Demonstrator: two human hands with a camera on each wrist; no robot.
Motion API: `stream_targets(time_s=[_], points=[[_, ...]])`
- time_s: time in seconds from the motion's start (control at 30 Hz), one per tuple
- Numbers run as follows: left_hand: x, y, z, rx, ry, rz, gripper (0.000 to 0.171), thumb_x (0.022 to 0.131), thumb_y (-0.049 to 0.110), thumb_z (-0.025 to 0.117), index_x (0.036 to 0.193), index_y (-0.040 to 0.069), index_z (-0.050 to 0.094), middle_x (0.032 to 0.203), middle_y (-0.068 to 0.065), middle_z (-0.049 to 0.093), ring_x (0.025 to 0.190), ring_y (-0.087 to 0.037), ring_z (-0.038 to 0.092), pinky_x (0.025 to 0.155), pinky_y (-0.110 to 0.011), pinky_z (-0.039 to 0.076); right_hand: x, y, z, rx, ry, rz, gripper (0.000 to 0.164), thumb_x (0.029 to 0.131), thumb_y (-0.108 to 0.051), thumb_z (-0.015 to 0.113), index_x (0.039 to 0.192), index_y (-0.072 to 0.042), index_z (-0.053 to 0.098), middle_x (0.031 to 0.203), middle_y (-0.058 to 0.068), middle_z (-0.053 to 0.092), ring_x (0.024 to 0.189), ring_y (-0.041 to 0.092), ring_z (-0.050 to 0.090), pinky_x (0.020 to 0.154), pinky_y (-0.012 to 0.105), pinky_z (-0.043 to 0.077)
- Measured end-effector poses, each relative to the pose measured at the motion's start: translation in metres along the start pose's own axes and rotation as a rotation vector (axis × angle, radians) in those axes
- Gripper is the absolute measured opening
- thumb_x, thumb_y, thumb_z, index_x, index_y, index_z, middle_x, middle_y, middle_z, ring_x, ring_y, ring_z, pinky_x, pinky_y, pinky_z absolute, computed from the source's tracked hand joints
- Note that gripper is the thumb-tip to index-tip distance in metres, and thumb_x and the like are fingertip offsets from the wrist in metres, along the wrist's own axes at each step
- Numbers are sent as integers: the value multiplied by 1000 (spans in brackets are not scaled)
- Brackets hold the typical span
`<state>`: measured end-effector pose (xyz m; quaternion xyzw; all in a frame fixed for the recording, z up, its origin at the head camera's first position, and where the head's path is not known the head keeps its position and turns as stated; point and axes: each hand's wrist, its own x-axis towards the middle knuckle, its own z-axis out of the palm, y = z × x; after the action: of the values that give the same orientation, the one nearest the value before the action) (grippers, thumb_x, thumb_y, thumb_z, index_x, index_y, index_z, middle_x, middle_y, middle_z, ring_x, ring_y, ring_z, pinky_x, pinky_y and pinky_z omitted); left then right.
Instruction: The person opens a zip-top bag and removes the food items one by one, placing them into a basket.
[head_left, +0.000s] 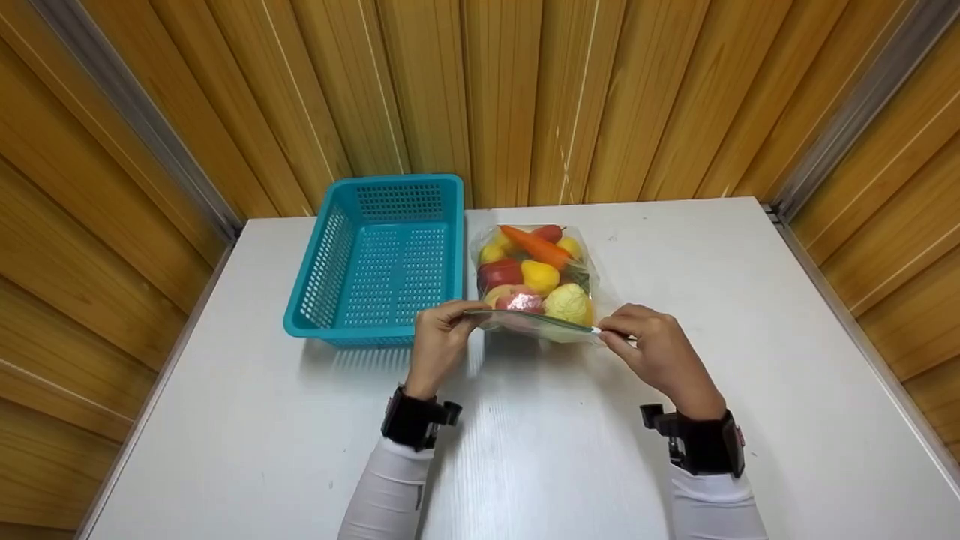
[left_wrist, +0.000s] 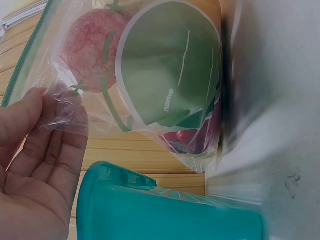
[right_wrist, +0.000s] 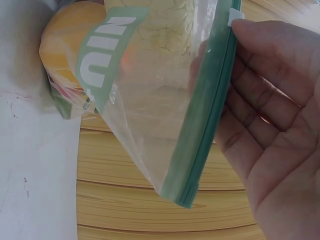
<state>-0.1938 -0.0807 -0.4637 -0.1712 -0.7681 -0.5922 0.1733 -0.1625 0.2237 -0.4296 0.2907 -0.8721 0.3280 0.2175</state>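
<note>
A clear slider zip bag (head_left: 585, 281) stands on the table, packed with produce. Inside show a carrot (head_left: 536, 246), a yellow pepper (head_left: 540, 277), a red pepper (head_left: 501, 274) and a pale cauliflower-like piece (head_left: 568, 304). My left hand (head_left: 442, 341) pinches the bag's mouth near its left end, thumb against fingers. At the right end, my right hand (head_left: 656, 345) grips the green zip strip (right_wrist: 212, 100), its thumb tip at the white slider (right_wrist: 236, 17). A green printed label (left_wrist: 167, 65) covers part of the bag's near side.
Left of the bag is a turquoise perforated basket (head_left: 298, 322), with nothing in it. Both stand on a white table (head_left: 525, 465) near its back edge. Wood-patterned panels (head_left: 502, 105) rise behind and along both sides.
</note>
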Motion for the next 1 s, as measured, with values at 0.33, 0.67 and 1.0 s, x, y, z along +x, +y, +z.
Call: stream_targets(time_s=[0.33,0.67,1.0], points=[[0,-1,-1,25,6,25,11,90,-1,75,98,3,82,94,-10,79,84,-23,75,74,-28,60,-1,5,-2,-17,-12,0,15,80,8,82,89,-3,79,84,4,72,74,14,65,65,22,51],[0,0,-1,28,14,17,11,90,1,76,98,4,83,94,-9,79,83,-22,75,72,-27,59,-2,6,-6,-23,-14,13,15,79,9,82,88,-2,79,84,5,72,74,14,65,62,34,56],[0,-1,-1,3,17,7,11,91,0,75,98,4,82,95,-9,79,85,-23,75,73,-27,59,-3,7,-10,-39,-14,35,15,79,10,82,87,-3,79,83,2,72,73,12,65,62,26,54]])
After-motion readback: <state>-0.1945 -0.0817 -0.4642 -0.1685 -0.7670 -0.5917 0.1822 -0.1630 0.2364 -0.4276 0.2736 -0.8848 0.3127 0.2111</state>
